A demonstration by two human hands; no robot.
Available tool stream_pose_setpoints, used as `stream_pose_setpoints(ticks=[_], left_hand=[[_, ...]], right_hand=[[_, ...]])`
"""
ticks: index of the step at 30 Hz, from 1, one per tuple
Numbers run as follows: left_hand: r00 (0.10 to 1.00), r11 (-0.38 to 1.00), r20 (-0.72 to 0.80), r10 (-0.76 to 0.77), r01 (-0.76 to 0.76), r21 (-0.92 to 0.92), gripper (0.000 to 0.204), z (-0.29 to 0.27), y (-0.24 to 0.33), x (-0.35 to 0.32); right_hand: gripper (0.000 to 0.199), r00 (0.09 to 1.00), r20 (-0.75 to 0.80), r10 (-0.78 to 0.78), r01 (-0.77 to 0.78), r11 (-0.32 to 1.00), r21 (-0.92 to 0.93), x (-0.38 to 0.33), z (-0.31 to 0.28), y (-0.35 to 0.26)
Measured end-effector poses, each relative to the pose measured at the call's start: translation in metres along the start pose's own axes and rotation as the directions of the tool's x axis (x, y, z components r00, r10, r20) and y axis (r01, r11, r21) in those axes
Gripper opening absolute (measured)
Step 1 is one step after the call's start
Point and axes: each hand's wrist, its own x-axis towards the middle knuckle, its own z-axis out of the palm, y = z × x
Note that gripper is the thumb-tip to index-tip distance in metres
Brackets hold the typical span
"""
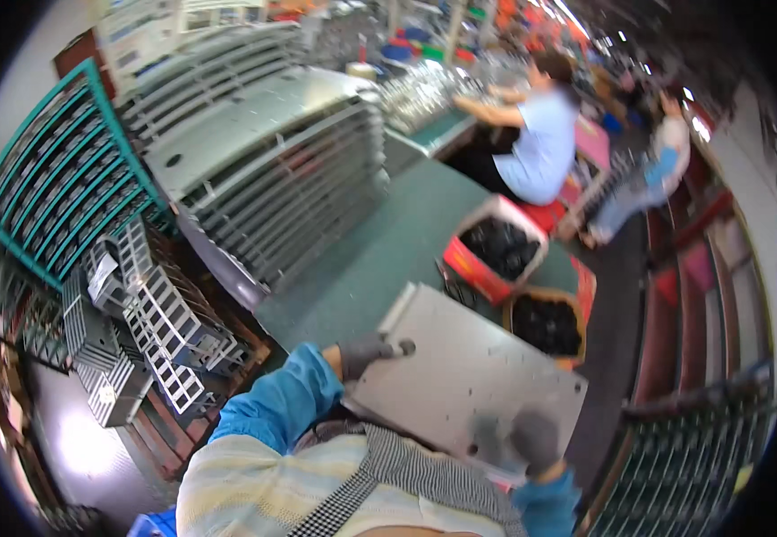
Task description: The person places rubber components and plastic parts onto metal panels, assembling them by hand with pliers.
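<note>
A flat grey metal panel with small holes lies tilted in front of me on the green worktable. My left hand, in a dark grey glove, grips the panel's left edge, its thumb side over the top face. Over the panel's near right part is my right hand, gloved too and smeared by motion, so its fingers do not show clearly. Beyond the panel stand two cartons, a red and white carton and a brown carton, both holding black parts.
A tall stack of grey metal panels stands at the table's left. Farther left are a teal rack and slotted metal parts on a wooden pallet. A person in light blue sits beyond the cartons; another person is farther right.
</note>
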Motion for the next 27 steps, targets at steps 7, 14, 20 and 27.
stream_pose_setpoints(ticks=[7,14,20,27], left_hand=[[0.993,0.999,-0.108,-0.043,0.041,-0.022,0.047,0.012,0.011,0.006],[0.998,1.0,-0.063,-0.013,0.014,0.014,0.062,0.015,0.018,0.008],[0.998,0.998,-0.022,0.065,-0.065,0.004,0.061,0.008,0.014,0.006],[0.999,0.997,-0.02,0.049,-0.05,-0.063,0.06,0.014,0.019,0.005]], right_hand=[[0.038,0.87,-0.105,0.481,-0.328,0.725,0.606,0.182,0.007,0.159],[0.034,0.93,-0.037,0.366,-0.35,0.911,0.217,0.315,0.064,0.165],[0.057,0.789,0.321,0.524,-0.574,0.815,0.078,0.392,0.107,0.165],[0.04,0.9,0.29,0.327,-0.41,0.859,0.305,0.386,0.151,0.182]])
